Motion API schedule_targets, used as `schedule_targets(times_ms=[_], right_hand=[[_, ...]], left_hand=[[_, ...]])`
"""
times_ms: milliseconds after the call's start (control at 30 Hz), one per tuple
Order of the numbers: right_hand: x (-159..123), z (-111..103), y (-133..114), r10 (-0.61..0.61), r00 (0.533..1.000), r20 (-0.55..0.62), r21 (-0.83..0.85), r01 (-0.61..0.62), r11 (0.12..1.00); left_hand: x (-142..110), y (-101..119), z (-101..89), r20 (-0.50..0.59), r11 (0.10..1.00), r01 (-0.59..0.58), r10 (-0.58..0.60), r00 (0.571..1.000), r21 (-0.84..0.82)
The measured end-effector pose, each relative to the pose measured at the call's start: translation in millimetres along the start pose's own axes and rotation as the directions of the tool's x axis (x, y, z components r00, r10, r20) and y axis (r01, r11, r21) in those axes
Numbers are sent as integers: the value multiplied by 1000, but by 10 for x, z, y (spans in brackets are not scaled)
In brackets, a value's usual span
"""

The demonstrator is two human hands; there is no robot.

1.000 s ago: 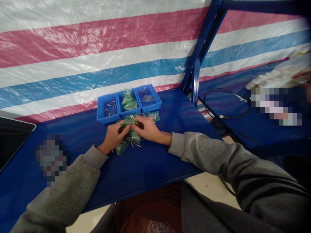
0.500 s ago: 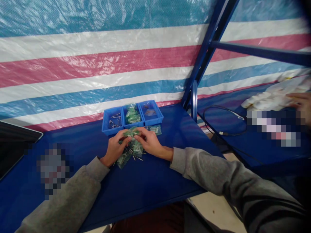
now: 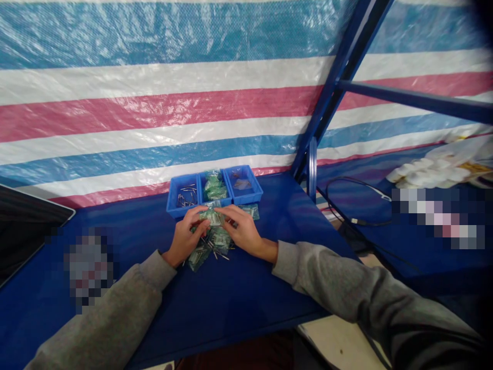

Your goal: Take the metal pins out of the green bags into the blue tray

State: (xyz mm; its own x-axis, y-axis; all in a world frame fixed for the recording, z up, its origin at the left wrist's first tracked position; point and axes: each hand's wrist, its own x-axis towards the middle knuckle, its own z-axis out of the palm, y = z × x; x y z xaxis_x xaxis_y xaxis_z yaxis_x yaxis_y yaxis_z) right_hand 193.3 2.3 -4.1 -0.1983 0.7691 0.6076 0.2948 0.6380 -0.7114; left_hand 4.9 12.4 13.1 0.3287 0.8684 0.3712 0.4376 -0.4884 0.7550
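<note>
A small clear, greenish plastic bag is stretched between my two hands, just in front of the blue bins. My left hand pinches its left edge with thumb and fingers. On the other side, my right hand grips the right edge. Beneath them lies a pile of similar filled bags with thin metal rods on and around it. Another flat bag rests beyond my right hand. What is inside the held bag is too small to make out.
Three blue bins stand in a row: the left bin holds thin metal rods, the middle bin green bags, the right bin a little clear plastic. A black cable, a blue frame post and white bundles are to the right.
The bag between my hands is now spread flatter and more upright, with my hands slightly farther apart. The view has tilted a little upward. Another person's hand at the right has left view.
</note>
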Motion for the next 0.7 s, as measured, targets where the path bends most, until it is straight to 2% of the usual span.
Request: schedule_targets(times_ms=[200,367,500,633,700], right_hand=[[-8,-17,-7,61,998,-5,-32,-61,998],[2,-31,-48,72,997,-22,-60,-73,996],[-4,-31,-70,63,998,-26,-43,-64,997],[-21,-20,-70,68,997,-31,33,-67,997],[-24,-16,-64,13,1000,-16,39,-12,999]], left_hand=[[-3,2,-41,79,994,-91,86,993,58],[6,23,-11,-26,956,-156,168,985,249],[28,55,-5,-65,941,-188,214,975,282],[17,19,-15,-45,953,-92,110,993,288],[5,-12,-15,-7,958,-49,53,999,282]])
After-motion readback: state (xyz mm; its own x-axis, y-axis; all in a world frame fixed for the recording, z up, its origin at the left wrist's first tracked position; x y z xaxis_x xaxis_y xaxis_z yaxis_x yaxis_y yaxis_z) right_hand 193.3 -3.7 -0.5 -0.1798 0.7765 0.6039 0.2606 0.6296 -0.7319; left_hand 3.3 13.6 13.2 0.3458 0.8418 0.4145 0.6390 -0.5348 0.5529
